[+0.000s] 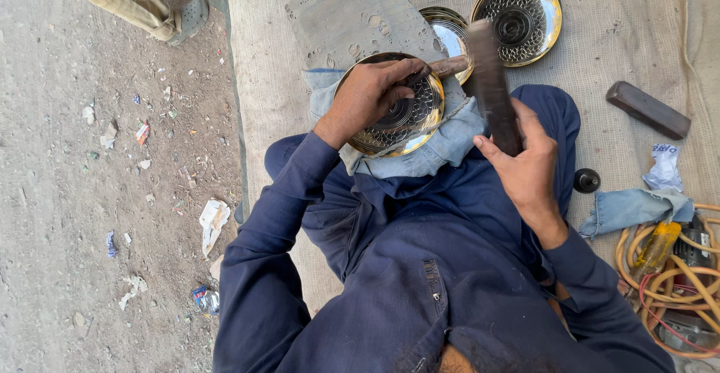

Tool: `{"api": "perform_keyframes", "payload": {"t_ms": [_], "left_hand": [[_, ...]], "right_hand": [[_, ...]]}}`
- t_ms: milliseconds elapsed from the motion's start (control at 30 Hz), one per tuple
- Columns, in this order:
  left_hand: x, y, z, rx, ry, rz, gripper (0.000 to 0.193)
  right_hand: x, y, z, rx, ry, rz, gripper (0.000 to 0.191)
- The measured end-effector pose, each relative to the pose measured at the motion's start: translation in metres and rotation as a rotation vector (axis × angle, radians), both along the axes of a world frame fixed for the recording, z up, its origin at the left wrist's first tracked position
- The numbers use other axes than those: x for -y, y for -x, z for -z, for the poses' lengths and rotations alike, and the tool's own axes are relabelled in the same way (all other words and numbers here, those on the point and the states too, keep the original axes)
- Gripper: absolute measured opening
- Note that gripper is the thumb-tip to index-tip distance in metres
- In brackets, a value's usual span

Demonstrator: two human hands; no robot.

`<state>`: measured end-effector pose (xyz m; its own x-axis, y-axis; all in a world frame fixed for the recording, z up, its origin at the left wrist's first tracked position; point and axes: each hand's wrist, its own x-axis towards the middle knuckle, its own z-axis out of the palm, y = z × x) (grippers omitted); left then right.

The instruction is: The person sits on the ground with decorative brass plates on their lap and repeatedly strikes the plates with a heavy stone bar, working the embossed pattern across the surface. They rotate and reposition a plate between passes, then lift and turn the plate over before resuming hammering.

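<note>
- Far left, on the bare dirt ground, lie scraps of paper litter; at the top another person's trouser leg and grey shoe stand at the edge of the woven mat.
- The left hand lies curled over the near rim of an engraved brass plate, fingers bent and closed around a short punch tool, pinning it to the plate.
- The brass plate rests on a folded piece of denim cloth on the person's lap, face up and slightly tilted; nothing lies in it beyond its raised ring pattern.
- The punch tool's long axis runs roughly left to right, its free end pointing right and slightly up, its working end hidden under the fingers.
- Behind it on the mat lies a flat perforated sheet, and two more brass plates: a plain shiny one, partly hidden, and a patterned one just beside it, both empty.
- The right hand is clenched around the lower end of a dark wooden striker bar; the bar's long axis runs almost upright in the picture, its top end above the punch tool's free end. Whether they touch cannot be told.
- Right of the knee: a small black knob, a dark block, a crumpled wrapper, a second denim rag and coiled orange hose.
</note>
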<state>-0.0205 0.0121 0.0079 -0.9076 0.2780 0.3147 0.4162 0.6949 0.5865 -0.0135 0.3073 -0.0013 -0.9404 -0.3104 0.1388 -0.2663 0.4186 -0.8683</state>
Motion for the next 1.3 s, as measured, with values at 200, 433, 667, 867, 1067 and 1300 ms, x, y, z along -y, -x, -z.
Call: {"api": "perform_keyframes", "payload": {"t_ms": [200,433,667,867,1067,1300], "left_hand": [[0.001,-0.002,-0.003,0.064,-0.027,-0.011,0.045],[0.001,-0.002,-0.005,-0.015,-0.023,0.032,0.046],[0.004,-0.011,-0.01,0.064,-0.129,-0.03,0.043],[0.008,-0.016,-0.006,0.095,-0.147,-0.016,0.043],[0.009,-0.012,-0.001,0.002,-0.061,0.022,0.043],[0.009,-0.014,-0.001,0.025,-0.104,0.018,0.042]], "right_hand": [[-0.002,-0.001,0.001,-0.04,-0.019,-0.029,0.068],[-0.004,-0.002,0.001,0.237,-0.012,0.101,0.068],[-0.012,-0.004,0.005,-0.1,-0.082,-0.061,0.066],[-0.011,-0.008,0.012,-0.064,-0.048,-0.046,0.066],[-0.006,-0.006,0.004,-0.132,-0.023,-0.068,0.065],[0.001,0.001,-0.009,-0.164,-0.072,-0.104,0.064]]}}
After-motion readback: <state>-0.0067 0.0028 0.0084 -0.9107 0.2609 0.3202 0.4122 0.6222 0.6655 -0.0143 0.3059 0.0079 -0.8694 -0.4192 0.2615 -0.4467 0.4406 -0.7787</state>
